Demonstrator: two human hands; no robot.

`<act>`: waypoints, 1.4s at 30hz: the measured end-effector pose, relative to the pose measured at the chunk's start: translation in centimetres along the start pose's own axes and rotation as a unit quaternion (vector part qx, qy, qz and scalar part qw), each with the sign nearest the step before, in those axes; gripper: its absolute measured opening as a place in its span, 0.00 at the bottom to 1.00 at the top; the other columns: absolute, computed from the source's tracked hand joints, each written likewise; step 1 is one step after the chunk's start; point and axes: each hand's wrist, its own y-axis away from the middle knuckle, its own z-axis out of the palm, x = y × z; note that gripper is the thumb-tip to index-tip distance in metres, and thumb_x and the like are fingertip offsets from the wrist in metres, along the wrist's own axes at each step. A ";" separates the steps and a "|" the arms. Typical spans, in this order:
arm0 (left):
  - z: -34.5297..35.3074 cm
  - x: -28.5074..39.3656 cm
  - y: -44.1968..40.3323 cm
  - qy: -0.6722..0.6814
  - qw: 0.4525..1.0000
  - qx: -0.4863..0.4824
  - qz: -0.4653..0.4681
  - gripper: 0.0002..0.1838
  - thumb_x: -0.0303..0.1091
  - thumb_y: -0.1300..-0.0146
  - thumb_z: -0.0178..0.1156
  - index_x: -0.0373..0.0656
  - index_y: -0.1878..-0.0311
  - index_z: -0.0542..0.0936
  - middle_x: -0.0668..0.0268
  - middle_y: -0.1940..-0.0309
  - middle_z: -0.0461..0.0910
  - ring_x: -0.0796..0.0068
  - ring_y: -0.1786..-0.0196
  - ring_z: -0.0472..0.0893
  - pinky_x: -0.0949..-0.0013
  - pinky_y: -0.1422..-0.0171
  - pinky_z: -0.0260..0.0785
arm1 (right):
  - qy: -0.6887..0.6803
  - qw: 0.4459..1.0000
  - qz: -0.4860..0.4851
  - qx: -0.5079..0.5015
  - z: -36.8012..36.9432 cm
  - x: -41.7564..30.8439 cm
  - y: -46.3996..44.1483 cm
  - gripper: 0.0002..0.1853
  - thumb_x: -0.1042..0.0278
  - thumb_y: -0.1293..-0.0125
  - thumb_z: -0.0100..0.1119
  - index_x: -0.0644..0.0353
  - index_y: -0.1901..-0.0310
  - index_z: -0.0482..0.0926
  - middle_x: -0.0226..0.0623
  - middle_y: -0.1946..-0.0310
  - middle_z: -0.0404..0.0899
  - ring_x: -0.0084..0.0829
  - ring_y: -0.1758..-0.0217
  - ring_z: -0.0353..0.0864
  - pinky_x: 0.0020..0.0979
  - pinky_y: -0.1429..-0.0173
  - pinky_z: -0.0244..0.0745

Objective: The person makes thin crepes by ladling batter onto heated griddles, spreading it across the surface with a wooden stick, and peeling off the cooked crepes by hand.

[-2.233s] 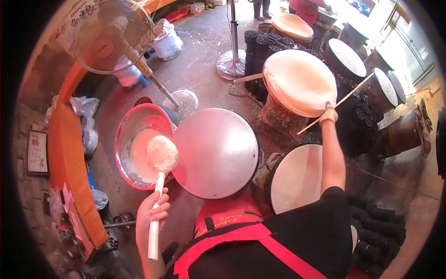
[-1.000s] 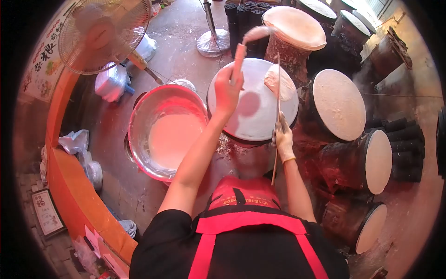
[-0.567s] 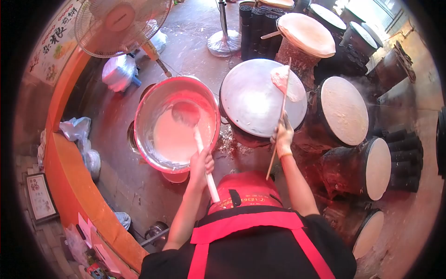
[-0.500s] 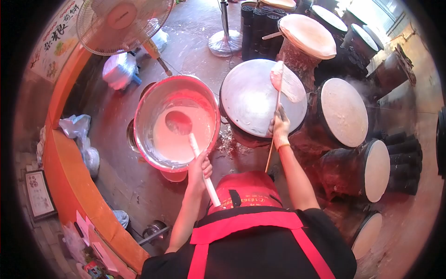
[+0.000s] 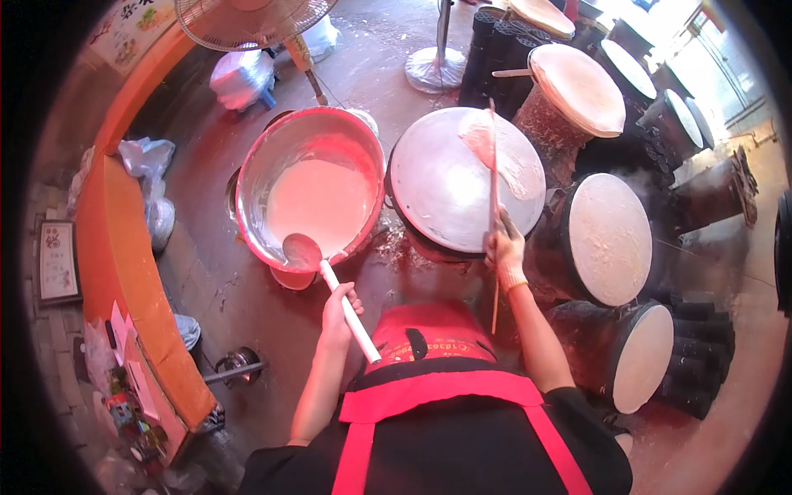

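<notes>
My left hand (image 5: 338,312) is closed around the white handle of a ladle (image 5: 302,252). The ladle's bowl is at the near rim of a large red-edged basin (image 5: 247,223), which holds pale batter (image 5: 322,198). With my right hand (image 5: 505,246) I grip a long, thin wooden batter spreader (image 5: 494,173), its far end over a round griddle (image 5: 433,181). A smear of batter (image 5: 520,175) lies on the griddle's right side, beside the spreader. A yellow band circles my right wrist.
Several more round griddles, such as this one (image 5: 610,239), stand along the right, bearing pale sheets. A stack of pale sheets (image 5: 577,87) is at the back right, near dark briquette columns (image 5: 495,58). A standing fan (image 5: 256,21) and an orange counter (image 5: 124,280) are to the left.
The ladle's bowl has moved from over the batter to the basin's near rim. The spreader's far end has shifted, and the batter smear reaches further toward me. The whole view has shifted somewhat.
</notes>
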 end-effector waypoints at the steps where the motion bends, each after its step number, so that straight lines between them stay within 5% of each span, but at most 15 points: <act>1: 0.1 -0.9 0.0 0.007 1.000 -0.013 -0.003 0.11 0.33 0.37 0.59 0.48 0.75 0.70 0.72 0.83 0.66 0.75 0.79 0.70 0.71 0.74 0.64 | 0.006 1.000 0.014 -0.019 0.9 -1.6 0.2 0.22 0.68 0.26 0.49 0.43 0.32 0.71 0.22 0.85 0.63 0.18 0.91 0.57 0.26 0.89 0.53; 6: 1.4 -5.8 0.8 0.003 0.998 0.054 0.035 0.10 0.36 0.38 0.59 0.48 0.73 0.72 0.71 0.79 0.75 0.74 0.72 0.76 0.68 0.65 0.72 | 0.078 0.979 0.066 -0.177 -3.0 -4.3 -0.3 0.20 0.63 0.28 0.55 0.45 0.35 0.75 0.22 0.85 0.63 0.19 0.90 0.57 0.25 0.88 0.53; 8: 3.1 -6.6 2.6 0.030 0.991 0.131 0.009 0.08 0.34 0.39 0.61 0.43 0.60 0.78 0.68 0.71 0.78 0.72 0.68 0.78 0.67 0.61 0.74 | 0.089 0.981 0.112 -0.131 -6.2 -5.3 -0.7 0.19 0.64 0.29 0.57 0.42 0.38 0.78 0.22 0.85 0.65 0.18 0.91 0.56 0.26 0.88 0.52; 12: 3.7 -9.5 5.2 0.065 0.993 0.097 0.020 0.16 0.34 0.39 0.61 0.42 0.48 0.79 0.65 0.59 0.81 0.70 0.61 0.81 0.65 0.56 0.77 | 0.006 1.000 0.001 -0.026 -10.1 -6.1 -5.4 0.20 0.62 0.29 0.58 0.45 0.36 0.77 0.21 0.85 0.67 0.16 0.90 0.56 0.24 0.87 0.51; 16: 3.5 -12.8 6.3 0.114 0.988 0.102 0.031 0.18 0.34 0.38 0.61 0.42 0.45 0.79 0.63 0.53 0.80 0.67 0.53 0.81 0.65 0.47 0.77 | 0.147 0.967 0.036 -0.207 -9.5 -4.8 -9.0 0.20 0.65 0.28 0.57 0.50 0.35 0.76 0.20 0.84 0.67 0.15 0.87 0.58 0.23 0.83 0.55; 20: 3.9 -14.2 7.6 0.117 0.984 0.134 0.021 0.21 0.35 0.38 0.61 0.43 0.42 0.78 0.60 0.44 0.76 0.66 0.43 0.76 0.64 0.40 0.74 | 0.155 0.936 0.122 -0.293 -12.4 -9.1 -4.2 0.19 0.64 0.28 0.57 0.51 0.37 0.77 0.21 0.85 0.65 0.17 0.86 0.59 0.23 0.82 0.57; 25: 5.0 -14.4 9.1 0.109 0.983 0.145 0.036 0.25 0.37 0.40 0.63 0.42 0.39 0.77 0.53 0.32 0.61 0.62 0.28 0.62 0.61 0.28 0.65 | 0.184 0.968 -0.009 -0.171 -15.3 -8.6 -11.6 0.20 0.66 0.28 0.56 0.54 0.36 0.75 0.20 0.84 0.69 0.16 0.85 0.62 0.23 0.80 0.59; 27: 6.6 -14.1 10.2 0.104 0.983 0.144 0.050 0.25 0.37 0.40 0.63 0.42 0.38 0.77 0.53 0.32 0.61 0.62 0.28 0.62 0.61 0.28 0.65 | 0.139 0.980 -0.019 -0.141 -13.2 -9.2 -13.7 0.22 0.58 0.28 0.55 0.43 0.34 0.74 0.18 0.86 0.60 0.18 0.90 0.55 0.24 0.86 0.50; 28: 7.0 -13.8 10.7 0.105 0.983 0.139 0.061 0.26 0.37 0.40 0.64 0.41 0.38 0.77 0.52 0.32 0.61 0.62 0.28 0.62 0.61 0.28 0.65 | 0.152 0.969 -0.068 -0.180 -12.2 -8.8 -15.1 0.20 0.61 0.30 0.57 0.51 0.38 0.78 0.21 0.81 0.73 0.15 0.84 0.62 0.22 0.81 0.57; 32: 6.1 -14.6 10.7 0.102 0.981 0.150 0.061 0.24 0.37 0.39 0.63 0.39 0.40 0.78 0.52 0.32 0.61 0.61 0.28 0.62 0.61 0.27 0.64 | 0.232 0.910 0.093 -0.330 -11.3 -10.2 -11.2 0.19 0.63 0.29 0.57 0.52 0.38 0.79 0.22 0.76 0.76 0.14 0.80 0.62 0.18 0.75 0.59; 34: 5.7 -15.4 11.0 0.105 0.979 0.161 0.061 0.22 0.37 0.38 0.62 0.39 0.41 0.79 0.51 0.31 0.59 0.61 0.28 0.61 0.61 0.26 0.64 | 0.236 0.880 -0.142 -0.388 -13.8 -4.2 -14.5 0.19 0.63 0.29 0.57 0.47 0.38 0.79 0.20 0.82 0.69 0.15 0.83 0.61 0.20 0.79 0.56; 35: 6.0 -15.5 11.4 0.101 0.977 0.177 0.057 0.23 0.37 0.38 0.62 0.40 0.40 0.78 0.51 0.30 0.57 0.60 0.27 0.60 0.61 0.26 0.64 | 0.264 0.878 0.067 -0.394 -13.8 -11.9 -9.2 0.19 0.65 0.28 0.56 0.47 0.37 0.78 0.23 0.78 0.73 0.15 0.82 0.61 0.20 0.79 0.59; 38: 5.2 -16.7 12.7 0.095 0.975 0.195 0.049 0.24 0.37 0.37 0.60 0.41 0.38 0.77 0.50 0.28 0.54 0.60 0.26 0.59 0.60 0.26 0.63 | 0.294 0.882 0.068 -0.363 -13.7 -13.7 -12.2 0.19 0.64 0.27 0.54 0.51 0.36 0.77 0.25 0.76 0.76 0.13 0.81 0.63 0.20 0.77 0.62; 40: 5.4 -16.9 13.4 0.098 0.974 0.199 0.038 0.25 0.38 0.37 0.60 0.41 0.37 0.76 0.51 0.27 0.53 0.60 0.26 0.57 0.60 0.25 0.62 | 0.215 0.937 -0.072 -0.266 -10.9 -10.2 -15.8 0.20 0.62 0.28 0.54 0.51 0.36 0.77 0.21 0.81 0.73 0.14 0.83 0.62 0.21 0.80 0.58; 42: 5.9 -16.6 14.1 0.088 0.974 0.206 0.033 0.26 0.39 0.39 0.62 0.42 0.38 0.77 0.52 0.27 0.52 0.61 0.26 0.55 0.60 0.26 0.61 | 0.241 0.931 -0.009 -0.275 -8.0 -11.1 -13.8 0.20 0.64 0.29 0.56 0.55 0.37 0.77 0.17 0.80 0.71 0.13 0.83 0.61 0.21 0.79 0.57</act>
